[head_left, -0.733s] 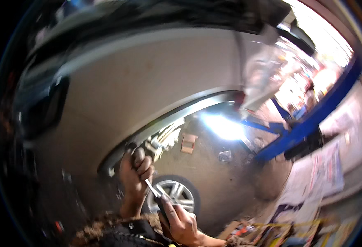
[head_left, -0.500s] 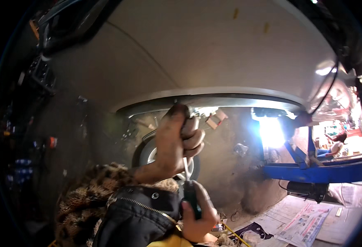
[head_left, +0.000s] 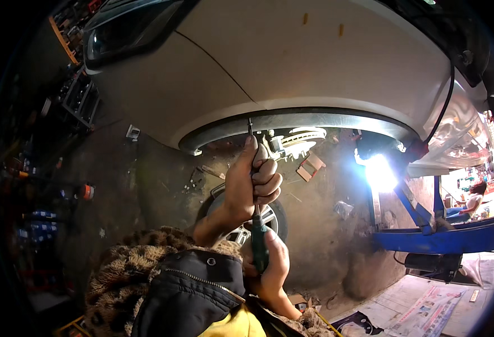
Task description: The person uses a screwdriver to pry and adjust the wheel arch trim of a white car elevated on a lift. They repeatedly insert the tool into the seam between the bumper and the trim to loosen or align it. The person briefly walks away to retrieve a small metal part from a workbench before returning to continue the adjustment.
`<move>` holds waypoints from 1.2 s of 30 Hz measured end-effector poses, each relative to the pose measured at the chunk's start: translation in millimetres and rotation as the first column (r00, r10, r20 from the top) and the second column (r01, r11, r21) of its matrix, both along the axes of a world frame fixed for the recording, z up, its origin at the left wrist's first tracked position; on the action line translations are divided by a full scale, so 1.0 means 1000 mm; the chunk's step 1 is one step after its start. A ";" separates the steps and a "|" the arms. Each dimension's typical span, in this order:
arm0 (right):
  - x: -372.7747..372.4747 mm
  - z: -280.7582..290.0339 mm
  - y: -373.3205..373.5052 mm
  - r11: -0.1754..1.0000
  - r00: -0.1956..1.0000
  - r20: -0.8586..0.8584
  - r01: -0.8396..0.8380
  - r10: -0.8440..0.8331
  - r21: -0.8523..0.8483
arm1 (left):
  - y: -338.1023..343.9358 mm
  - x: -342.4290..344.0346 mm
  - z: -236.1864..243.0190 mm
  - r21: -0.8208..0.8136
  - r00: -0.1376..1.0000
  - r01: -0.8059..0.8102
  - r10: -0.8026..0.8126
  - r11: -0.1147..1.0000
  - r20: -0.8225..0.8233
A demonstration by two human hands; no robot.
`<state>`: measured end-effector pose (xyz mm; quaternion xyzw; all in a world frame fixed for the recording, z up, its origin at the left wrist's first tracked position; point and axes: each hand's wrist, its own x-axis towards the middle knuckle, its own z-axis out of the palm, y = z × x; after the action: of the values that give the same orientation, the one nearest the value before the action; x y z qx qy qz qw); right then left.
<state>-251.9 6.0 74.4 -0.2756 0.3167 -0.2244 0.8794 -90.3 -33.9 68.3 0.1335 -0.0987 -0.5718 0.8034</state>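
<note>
A screwdriver (head_left: 260, 247) with a dark green handle stands nearly upright in front of me, its thin metal shaft pointing up. My left hand (head_left: 253, 178) is closed around the shaft, thumb uppermost. Below it, my right hand (head_left: 275, 261) wraps the handle. The shaft's tip (head_left: 250, 122) reaches the dark rim of the wheel arch (head_left: 314, 119) on a pale car fender (head_left: 292, 67). Whether it sits in a fastener there is too small to tell.
Beyond my hands, a bare brake disc (head_left: 303, 136) shows under the arch. A wheel (head_left: 278, 216) lies on the floor behind my forearm. A bright work lamp (head_left: 380, 174) glares beside a blue lift arm (head_left: 443, 240). Farther right, a person (head_left: 471, 205) sits.
My view has shifted, and the fender appears higher and sharper. My right hand has come up closer to my left, leaving less shaft showing between them. Both hands keep hold of the screwdriver.
</note>
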 end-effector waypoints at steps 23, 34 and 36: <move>-0.008 -0.007 -0.002 0.933 0.936 0.352 -0.133 0.006 0.336 | -0.009 0.005 0.016 0.167 0.989 -0.148 0.145 0.975 0.030; 0.000 -0.015 0.001 -0.040 0.894 -0.189 -0.224 -0.407 -0.974 | -0.005 0.007 0.011 0.111 0.987 -0.159 0.155 0.981 0.044; 0.001 -0.016 -0.003 0.033 0.915 -0.138 -0.135 -0.379 -0.990 | -0.011 0.005 0.012 0.140 0.989 -0.145 0.143 0.979 0.027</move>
<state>-250.8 2.9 58.0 -0.8118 0.2533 -0.4001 0.3417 -85.0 -44.8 80.2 0.2020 -0.0546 -0.5166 0.8303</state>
